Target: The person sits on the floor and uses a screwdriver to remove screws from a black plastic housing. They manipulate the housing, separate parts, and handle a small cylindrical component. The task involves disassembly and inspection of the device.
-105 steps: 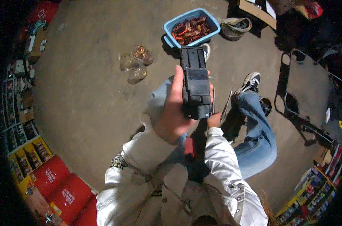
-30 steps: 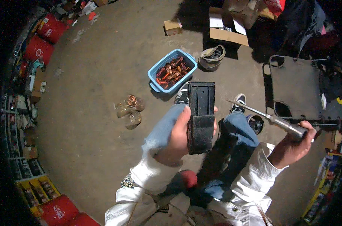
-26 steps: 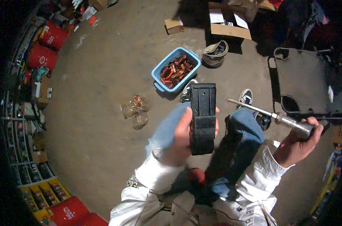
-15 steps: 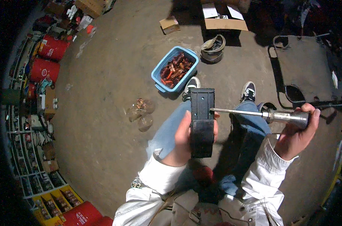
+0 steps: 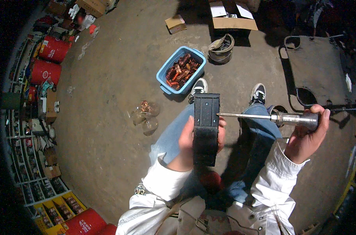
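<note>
Versus a second ago: screwdriver-like tool (image 5: 291,119), thin steel shank and thick silver cylindrical handle, is swung leftward and nearly level; its tip, then apart from the black rectangular plastic-looking block (image 5: 206,131), now sits at the block's right edge. Block shifts slightly since half a second ago, toward the left of view.

Left hand (image 5: 184,145): closed round the block's lower half, thumb along the left side, fingers wrapping the right side. Block stands lengthwise in the grip; ribbed upper half sticks out beyond the thumb, bottom end reaches below the fingers. Tip meets the edge just above those fingers; actual contact too small to tell.

Right hand (image 5: 308,139): curled round the butt of the tool's handle, shank pointing left over the right leg in blue jeans (image 5: 258,123).

Around: light-blue plastic tub (image 5: 184,50) with reddish-brown scraps (image 5: 182,73), beyond the block, beside the left black-and-white shoe (image 5: 198,87). Clear plastic bags (image 5: 149,126) on the grey floor (image 5: 103,137), left of the knees. Dark round bucket (image 5: 221,58) right of the tub; open cardboard box (image 5: 235,24) behind it.
</note>
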`<state>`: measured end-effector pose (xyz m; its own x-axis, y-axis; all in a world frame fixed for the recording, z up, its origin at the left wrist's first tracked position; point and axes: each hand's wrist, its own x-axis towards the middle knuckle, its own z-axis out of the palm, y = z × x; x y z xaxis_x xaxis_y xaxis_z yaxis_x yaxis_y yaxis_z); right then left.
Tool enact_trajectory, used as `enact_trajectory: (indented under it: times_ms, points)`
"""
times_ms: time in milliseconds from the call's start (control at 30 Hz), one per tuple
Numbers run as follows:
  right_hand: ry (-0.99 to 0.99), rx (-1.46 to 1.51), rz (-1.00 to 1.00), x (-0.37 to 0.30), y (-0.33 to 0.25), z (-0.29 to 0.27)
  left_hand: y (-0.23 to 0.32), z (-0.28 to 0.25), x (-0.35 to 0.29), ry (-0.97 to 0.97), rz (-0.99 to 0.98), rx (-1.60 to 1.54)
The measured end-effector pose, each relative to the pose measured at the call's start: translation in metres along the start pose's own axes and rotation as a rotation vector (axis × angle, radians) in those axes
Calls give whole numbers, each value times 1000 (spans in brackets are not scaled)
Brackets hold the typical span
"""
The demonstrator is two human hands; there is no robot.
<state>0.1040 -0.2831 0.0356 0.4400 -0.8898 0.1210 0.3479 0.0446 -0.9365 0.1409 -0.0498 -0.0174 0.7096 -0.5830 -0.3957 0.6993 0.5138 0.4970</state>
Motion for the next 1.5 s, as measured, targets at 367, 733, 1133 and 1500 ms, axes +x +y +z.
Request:
enact_trajectory:
  times_ms: [367, 733, 1133, 1500]
  points:
    - [-49, -57, 5, 1, 1, 2, 3, 1, 0, -32, 46, 103]
    - [-35, -111, 45, 0, 0, 4, 2, -1, -3, -13, 43, -22]
    - [-36, -172, -56, -4, -9, 8, -3, -7, 0, 33, 48, 124]
    - [-118, -305, -260, -14, -26, 11, -9, -9, 5, 139, 17, 163]
